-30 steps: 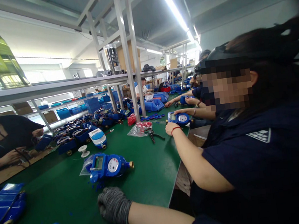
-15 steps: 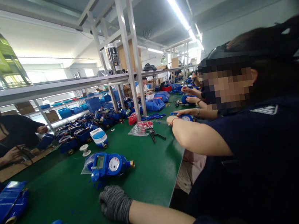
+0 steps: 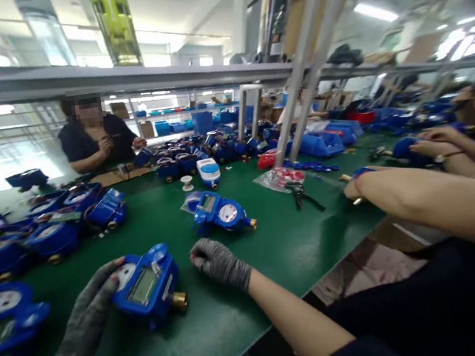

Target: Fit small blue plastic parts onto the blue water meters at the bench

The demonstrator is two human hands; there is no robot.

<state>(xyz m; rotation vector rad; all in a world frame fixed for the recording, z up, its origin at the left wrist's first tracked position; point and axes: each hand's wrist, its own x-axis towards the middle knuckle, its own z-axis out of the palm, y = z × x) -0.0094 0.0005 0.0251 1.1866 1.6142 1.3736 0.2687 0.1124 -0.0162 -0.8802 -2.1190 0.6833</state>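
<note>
My left hand (image 3: 91, 314), in a grey fingerless glove, grips a blue water meter (image 3: 149, 286) by its round dial end. This meter has a small display, a raised lid and a brass threaded end facing right. To the right of it, my gloved right hand (image 3: 220, 262) rests close to the green table, fingers curled in. What they hold, if anything, is hidden. Just beyond that hand lies a second blue water meter (image 3: 222, 212), dial up, its brass end pointing right. A further blue water meter (image 3: 3, 323) sits at the left edge, partly cut off.
Several blue meters (image 3: 55, 237) crowd the left side. Farther back are a white spool (image 3: 186, 183), a white-and-blue meter (image 3: 209, 173), black-handled pliers (image 3: 303, 195) and a bag of red parts (image 3: 283, 178). A co-worker's arm (image 3: 419, 195) reaches in from the right; another person (image 3: 98, 132) sits opposite.
My view has swung left, bringing my left hand and its water meter well into sight from the bottom left corner. My right hand stays curled near the second meter.
</note>
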